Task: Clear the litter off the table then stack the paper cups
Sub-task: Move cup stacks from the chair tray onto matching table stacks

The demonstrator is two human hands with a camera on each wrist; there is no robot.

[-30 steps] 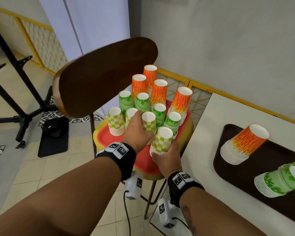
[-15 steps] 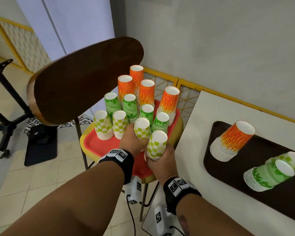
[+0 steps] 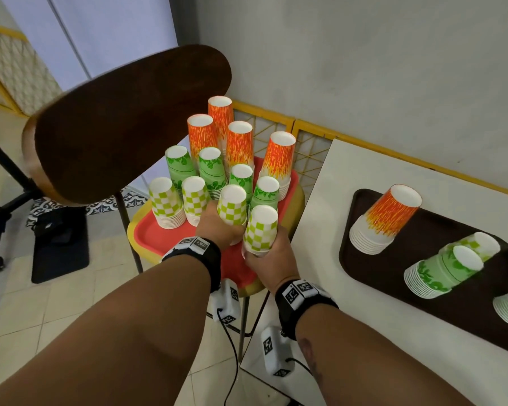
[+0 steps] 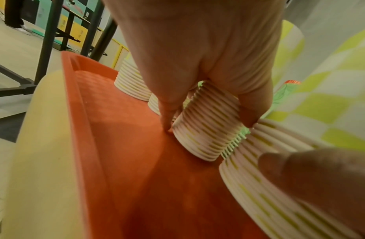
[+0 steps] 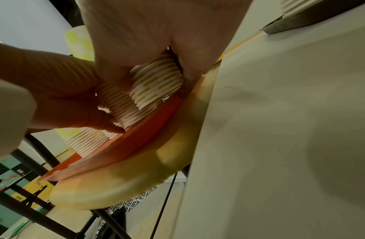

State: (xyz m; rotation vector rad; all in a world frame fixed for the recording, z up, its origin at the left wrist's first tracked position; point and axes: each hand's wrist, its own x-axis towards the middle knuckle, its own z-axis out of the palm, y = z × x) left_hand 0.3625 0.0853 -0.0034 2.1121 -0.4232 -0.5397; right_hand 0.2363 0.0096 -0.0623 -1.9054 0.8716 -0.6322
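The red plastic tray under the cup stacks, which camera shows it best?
The left wrist view: the red plastic tray shows its bare floor and raised rim. The head view has it mostly hidden by cups and hands; the right wrist view shows only its edge.

Head bright; wrists dim, blurry

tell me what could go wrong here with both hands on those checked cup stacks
1. The red tray is packed: either hand moving could knock the green stacks right behind.
2. The left hand and right hand hold touching stacks, which may snag.
3. The tray overhangs the yellow stool, so pressing down might tip it.
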